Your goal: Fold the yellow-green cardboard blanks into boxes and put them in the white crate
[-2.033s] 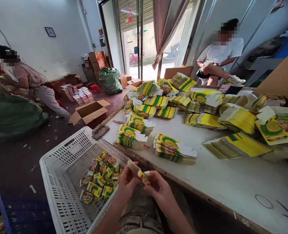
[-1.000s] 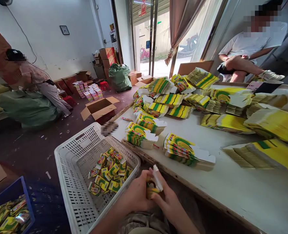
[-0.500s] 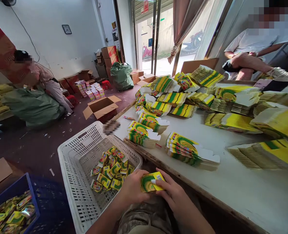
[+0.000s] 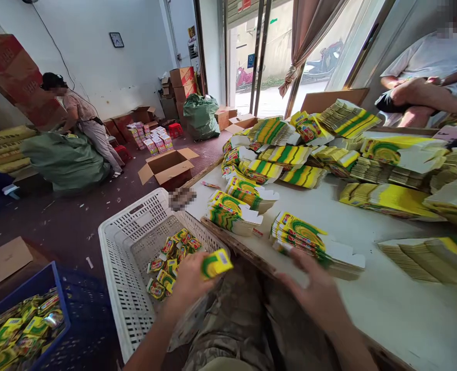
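My left hand (image 4: 193,278) is closed around a small yellow and green box (image 4: 216,264), held above the near right side of a white plastic basket (image 4: 114,273). Inside that basket lies a loose heap of similar small boxes (image 4: 174,257). Over the table's front edge, my right hand (image 4: 309,281) has its fingers apart and holds nothing. Its fingertips come close to a stack of flattened yellow and green cartons (image 4: 300,234); whether they touch it I cannot tell.
More carton stacks (image 4: 290,154) cover the table's (image 4: 368,319) far side. A blue crate (image 4: 85,304) of small packets stands at lower left. An open cardboard box (image 4: 170,167) sits on the floor. One person (image 4: 89,123) bends over a green sack; another (image 4: 425,77) sits at right.
Both hands were on the small box together. My left hand has carried it left toward the basket, while my right hand has let go and moved right toward the carton stack.
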Available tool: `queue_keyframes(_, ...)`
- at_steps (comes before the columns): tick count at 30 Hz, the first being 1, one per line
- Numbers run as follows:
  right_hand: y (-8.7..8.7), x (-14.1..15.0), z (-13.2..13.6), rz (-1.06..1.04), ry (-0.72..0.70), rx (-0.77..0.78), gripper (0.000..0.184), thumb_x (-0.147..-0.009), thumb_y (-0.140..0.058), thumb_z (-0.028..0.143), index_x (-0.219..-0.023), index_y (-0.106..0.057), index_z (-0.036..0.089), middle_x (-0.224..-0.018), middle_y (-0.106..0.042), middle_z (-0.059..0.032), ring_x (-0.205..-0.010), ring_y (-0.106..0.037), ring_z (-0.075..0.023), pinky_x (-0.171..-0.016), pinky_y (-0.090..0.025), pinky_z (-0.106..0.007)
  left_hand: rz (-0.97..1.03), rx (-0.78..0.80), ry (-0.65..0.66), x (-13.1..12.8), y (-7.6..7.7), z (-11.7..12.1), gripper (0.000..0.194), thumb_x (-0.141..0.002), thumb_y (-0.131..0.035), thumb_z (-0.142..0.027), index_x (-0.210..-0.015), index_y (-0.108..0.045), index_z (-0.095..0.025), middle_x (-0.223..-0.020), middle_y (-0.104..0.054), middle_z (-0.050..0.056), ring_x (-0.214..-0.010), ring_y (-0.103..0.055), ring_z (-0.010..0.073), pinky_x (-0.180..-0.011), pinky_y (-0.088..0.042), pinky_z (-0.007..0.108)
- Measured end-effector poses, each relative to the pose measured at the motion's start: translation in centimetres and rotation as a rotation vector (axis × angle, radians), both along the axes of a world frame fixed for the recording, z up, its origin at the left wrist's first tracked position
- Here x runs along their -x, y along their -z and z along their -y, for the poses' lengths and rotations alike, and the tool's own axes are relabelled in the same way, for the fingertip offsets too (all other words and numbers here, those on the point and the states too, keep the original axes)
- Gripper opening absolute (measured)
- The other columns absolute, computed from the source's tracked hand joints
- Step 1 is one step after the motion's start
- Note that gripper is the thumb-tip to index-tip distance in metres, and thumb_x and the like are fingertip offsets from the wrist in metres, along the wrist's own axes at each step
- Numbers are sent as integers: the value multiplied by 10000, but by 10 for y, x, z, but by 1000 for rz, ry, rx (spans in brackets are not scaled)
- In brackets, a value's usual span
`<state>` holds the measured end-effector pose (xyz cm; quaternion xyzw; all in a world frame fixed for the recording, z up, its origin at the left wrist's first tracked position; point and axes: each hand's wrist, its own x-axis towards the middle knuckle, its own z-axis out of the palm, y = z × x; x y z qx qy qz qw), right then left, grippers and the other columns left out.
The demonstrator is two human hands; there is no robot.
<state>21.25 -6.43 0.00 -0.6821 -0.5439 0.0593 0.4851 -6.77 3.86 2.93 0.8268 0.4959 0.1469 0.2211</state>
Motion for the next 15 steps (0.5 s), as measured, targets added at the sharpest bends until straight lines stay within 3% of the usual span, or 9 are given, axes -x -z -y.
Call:
queue_keyframes(2,-1,-36,-12,113,255,-52,493,-855,-573,551,-1171,-635,177,-1124,-691,-171,-999,-659,-341,-884,-521,-509,-123,-68,-173,24,1,-11,772,-605,-848,-307,-1300,-540,-174,-1312,-593,167,-1253,-508,391,-1055,-376,540)
queue_keyframes(4,3,-65,-25,224,361,1,481,-880,-493,545,-1104,-663,155,-1062,-687,-190,-960,-636,-353,-839,-505,-511,-163,-83,-240,40,4,-16,916,-598,-863,-336,-1394,-447,-153,-1402,-517,194,-1318,-446,396,-1085,-342,543)
queue_keyframes(9,19,-82,-47,333,324,162,342,-888,-441,382,-887,-713,175,-863,-677,-136,-793,-592,-291,-745,-486,-426,-52,47,-42,35,15,-3,626,-732,-774,-363,-1296,-564,-193,-1322,-601,138,-1257,-526,331,-1073,-386,480)
queue_keyframes(15,2,-64,-40,410,463,283,330,-868,-564,293,-1138,-667,135,-1029,-640,-183,-950,-561,-326,-837,-411,-445,61,153,139,9,22,8,484,-782,-731,-339,-1235,-619,-210,-1275,-647,111,-1208,-581,303,-1037,-444,451)
